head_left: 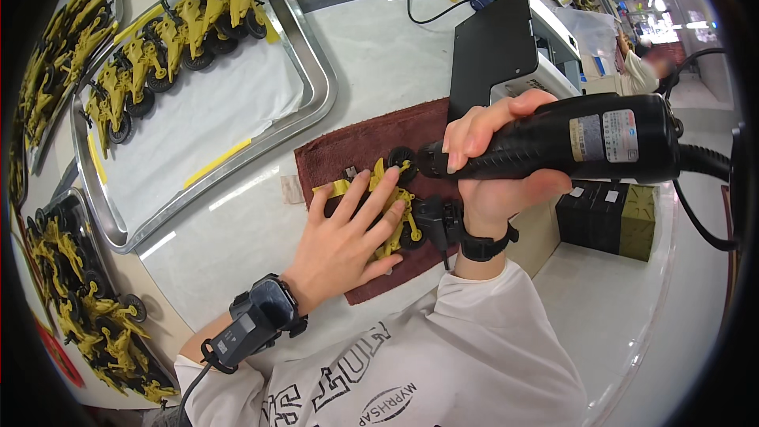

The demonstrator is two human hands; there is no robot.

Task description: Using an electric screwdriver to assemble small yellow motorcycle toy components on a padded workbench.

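Observation:
A yellow toy motorcycle [407, 199] with black wheels lies on a folded maroon cloth [336, 148]. My left hand [348, 229] rests across it, fingers spread and stretched out, covering much of its body. In my right hand [506, 138] is a black corded power tool [581, 138], held level with the fingers wrapped over its ridged grip. The tool's narrow end points left, close to the upper wheel. Whether it touches the wheel I cannot tell.
A metal tray [320, 87] lined with white sheet holds a row of yellow toy motorcycles. More fill a tray [87, 300] at lower left and another [67, 55] at far left. A black-and-white machine [494, 51] stands beyond the cloth. Black-and-green boxes [605, 219] sit at right.

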